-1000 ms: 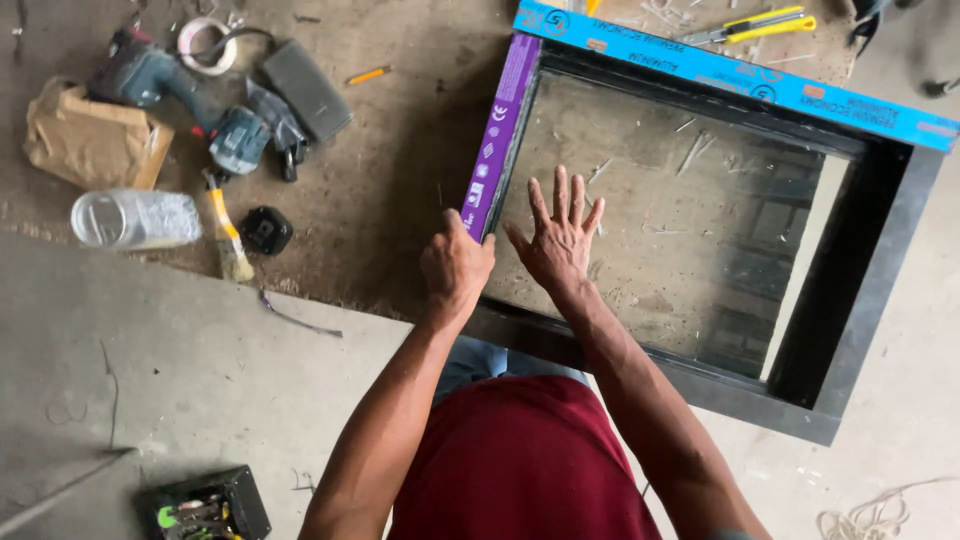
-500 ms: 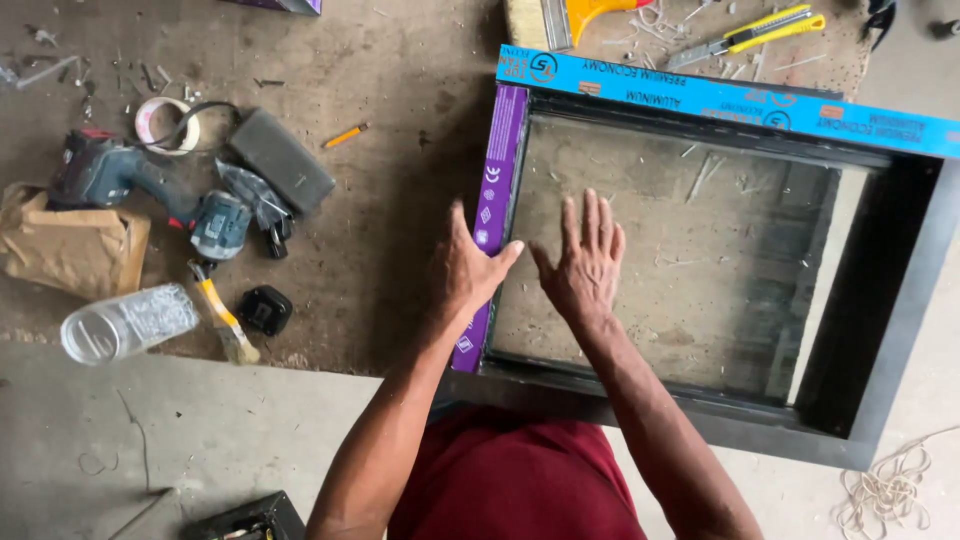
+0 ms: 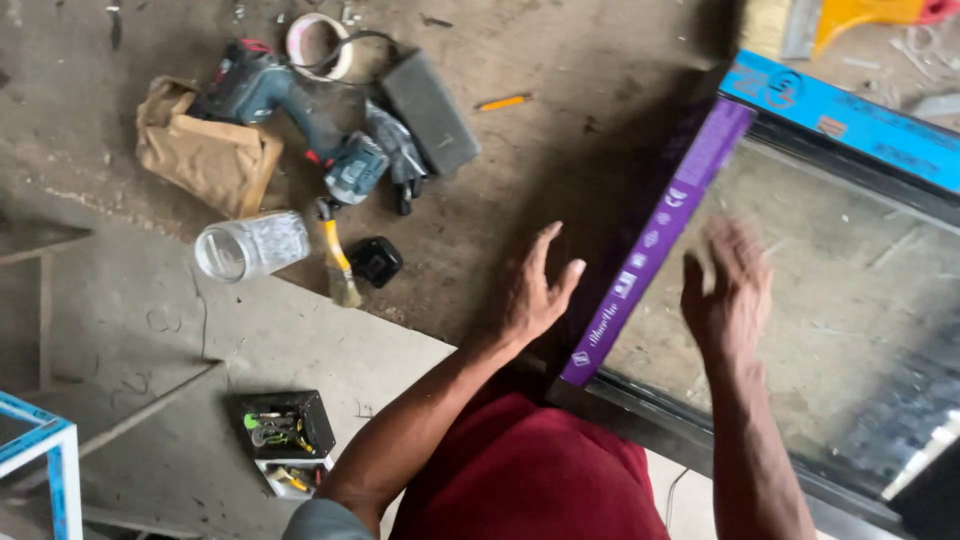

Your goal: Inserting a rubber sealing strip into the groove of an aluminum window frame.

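Left hand open, just beside purple-taped frame edge; right hand open, blurred, over glass pane.

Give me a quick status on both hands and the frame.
Left hand open, beside purple-taped frame edge. Right hand open, blurred, over the glass pane. Nothing between them.

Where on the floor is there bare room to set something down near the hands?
Bare concrete lies between the left hand, the small black block and the orange pencil; more lies left of the black parts box. It is crowded upper left around the drill, paper bag, clear jar and brush.
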